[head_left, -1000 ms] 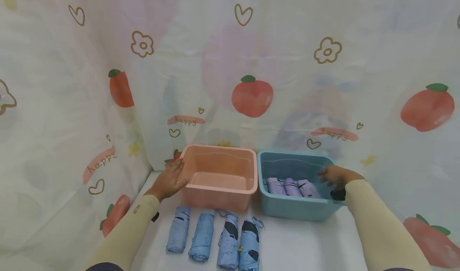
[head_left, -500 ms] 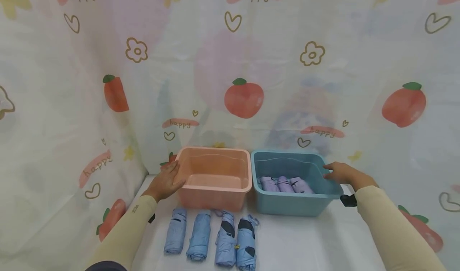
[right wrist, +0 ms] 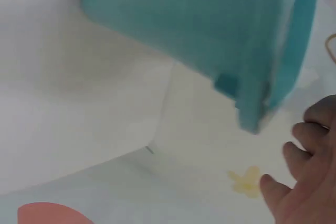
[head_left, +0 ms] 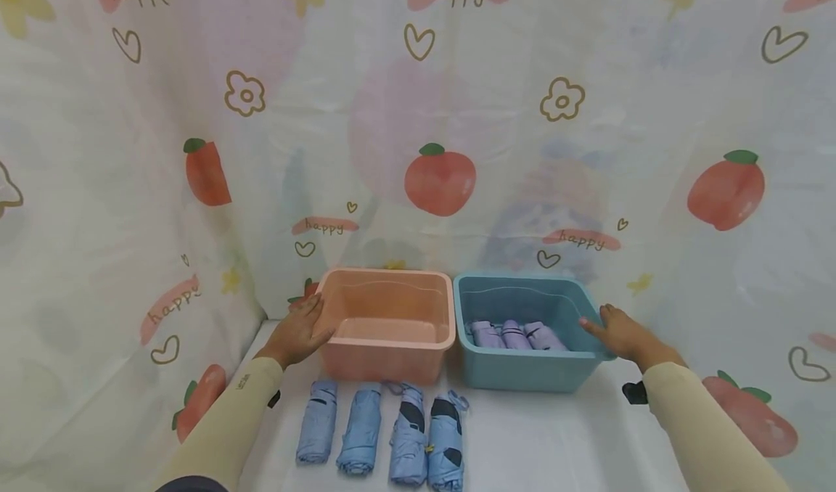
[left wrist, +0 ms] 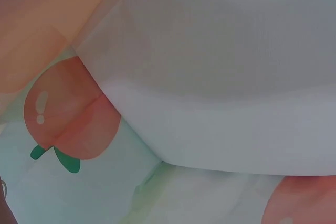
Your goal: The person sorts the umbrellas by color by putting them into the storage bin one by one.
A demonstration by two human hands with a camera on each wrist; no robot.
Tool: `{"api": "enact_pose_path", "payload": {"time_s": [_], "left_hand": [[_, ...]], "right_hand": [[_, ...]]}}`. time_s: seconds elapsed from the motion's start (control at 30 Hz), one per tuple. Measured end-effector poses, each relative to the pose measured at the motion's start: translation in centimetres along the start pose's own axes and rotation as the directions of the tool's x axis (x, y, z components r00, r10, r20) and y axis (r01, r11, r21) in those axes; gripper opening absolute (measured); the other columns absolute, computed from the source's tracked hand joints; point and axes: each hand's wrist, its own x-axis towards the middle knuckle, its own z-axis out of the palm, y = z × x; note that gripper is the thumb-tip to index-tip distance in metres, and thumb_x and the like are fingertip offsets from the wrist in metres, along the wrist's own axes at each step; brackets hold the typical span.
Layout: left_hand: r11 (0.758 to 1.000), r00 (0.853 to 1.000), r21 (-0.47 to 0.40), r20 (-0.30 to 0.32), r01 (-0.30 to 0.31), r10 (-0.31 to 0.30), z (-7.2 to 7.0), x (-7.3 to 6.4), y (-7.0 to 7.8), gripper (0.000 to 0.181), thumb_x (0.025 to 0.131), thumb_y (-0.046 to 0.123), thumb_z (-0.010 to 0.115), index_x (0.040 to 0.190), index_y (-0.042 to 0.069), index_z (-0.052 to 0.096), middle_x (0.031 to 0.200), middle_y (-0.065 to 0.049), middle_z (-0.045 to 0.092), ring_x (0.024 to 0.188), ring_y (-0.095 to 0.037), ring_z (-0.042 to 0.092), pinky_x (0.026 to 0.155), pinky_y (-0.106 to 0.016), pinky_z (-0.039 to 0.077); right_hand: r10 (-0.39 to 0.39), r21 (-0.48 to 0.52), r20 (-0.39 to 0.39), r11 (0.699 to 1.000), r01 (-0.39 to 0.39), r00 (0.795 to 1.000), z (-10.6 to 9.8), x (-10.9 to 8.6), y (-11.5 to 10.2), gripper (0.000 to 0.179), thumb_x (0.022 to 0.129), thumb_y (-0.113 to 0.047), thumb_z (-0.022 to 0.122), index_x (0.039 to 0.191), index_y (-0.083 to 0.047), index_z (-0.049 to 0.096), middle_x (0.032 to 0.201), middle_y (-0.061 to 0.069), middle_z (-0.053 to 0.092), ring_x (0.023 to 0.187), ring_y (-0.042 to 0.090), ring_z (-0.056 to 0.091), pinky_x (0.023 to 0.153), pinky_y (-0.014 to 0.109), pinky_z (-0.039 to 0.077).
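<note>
While the left hand [head_left: 295,332] lies flat at the left side of the peach plastic tub [head_left: 385,363], its fingers are straight and its thumb sticks out wide. The right hand [head_left: 623,336] is at the right end of the blue plastic tub [head_left: 522,370], with its fingers and thumb spread apart and its thumb by the rim. It grips nothing, and I cannot tell if it touches the tub.

The two tubs sit side by side on the white table [head_left: 529,441]. Inside the blue one, three purple folded umbrellas [head_left: 516,336] lie in a row, near its front wall.

Four blue folded umbrellas [head_left: 359,430] lie in a row on the table, nearer to the person than the tubs. The two on the right have dark patches and lie close together, with a little yellow bit between them.

Both arms wear pale yellow sleeves [head_left: 705,427]. Behind the tubs hangs a white cloth [head_left: 509,78] with red fruits, hearts, flowers and the word "happy" on it.
</note>
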Motion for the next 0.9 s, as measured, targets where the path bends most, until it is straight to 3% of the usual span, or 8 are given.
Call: {"api": "enact_pose_path", "payload": {"time_s": [0.33,0.67,0.9], "left_hand": [[1.0,1.0,-0.006,0.012,0.021,-0.021,0.0,0.0,0.0,0.077,0.095,0.044,0.055,0.146,-0.009,0.034,0.153,-0.022,0.031,0.141,-0.035,0.029,0.11,-0.05,0.028],[1.0,1.0,-0.022,0.025,0.0,0.001,0.1,0.2,0.3,0.076,0.096,0.042,0.055,0.146,-0.01,0.033,0.154,-0.023,0.028,0.141,-0.037,0.027,0.11,-0.051,0.027],[0.999,0.998,-0.013,0.059,-0.029,0.03,-0.8,0.2,0.0,0.077,0.095,0.042,0.056,0.145,-0.013,0.033,0.152,-0.026,0.03,0.139,-0.041,0.028,0.109,-0.054,0.026]], "right_hand": [[-0.069,-0.026,-0.098,0.997,0.066,0.993,2.9,-0.4,1.2,0.099,0.097,-0.064,0.036,0.144,0.021,0.014,0.149,0.042,0.009,0.138,0.056,0.007,0.107,0.067,0.01],[-0.066,-0.02,-0.106,0.998,0.064,0.992,3.4,-0.8,1.7,0.097,0.098,-0.06,0.037,0.146,0.019,0.007,0.152,0.039,0.003,0.14,0.053,0.002,0.108,0.067,0.006],[-0.07,-0.016,-0.116,0.998,0.068,0.991,4.1,-0.9,1.3,0.098,0.098,-0.061,0.035,0.145,0.02,0.007,0.152,0.038,0.002,0.14,0.052,0.002,0.108,0.066,0.007]]}}
